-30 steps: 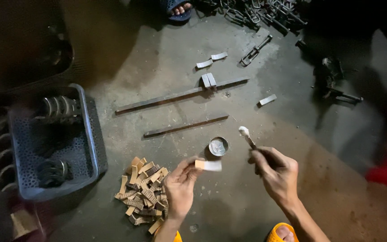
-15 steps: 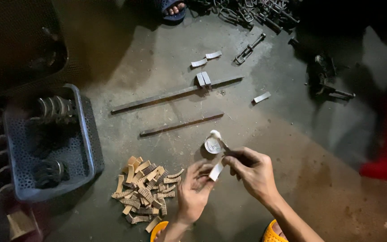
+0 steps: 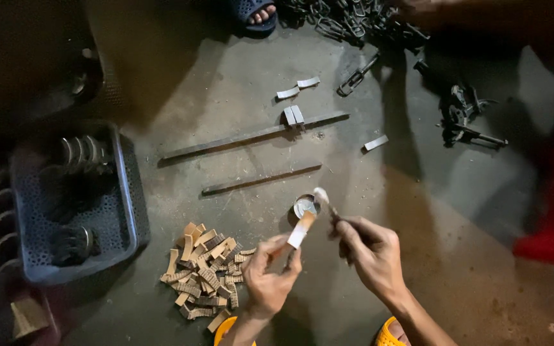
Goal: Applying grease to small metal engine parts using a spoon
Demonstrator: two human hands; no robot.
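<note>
Strip [image 3: 302, 229] pinched in left hand [image 3: 269, 277], long axis tilted up-right toward tin [image 3: 305, 205].

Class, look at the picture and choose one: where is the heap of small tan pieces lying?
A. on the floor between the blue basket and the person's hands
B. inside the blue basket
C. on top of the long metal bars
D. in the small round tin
A: the heap of tan pieces lies on the bare floor, right of the blue basket and beside the left hand.
</note>
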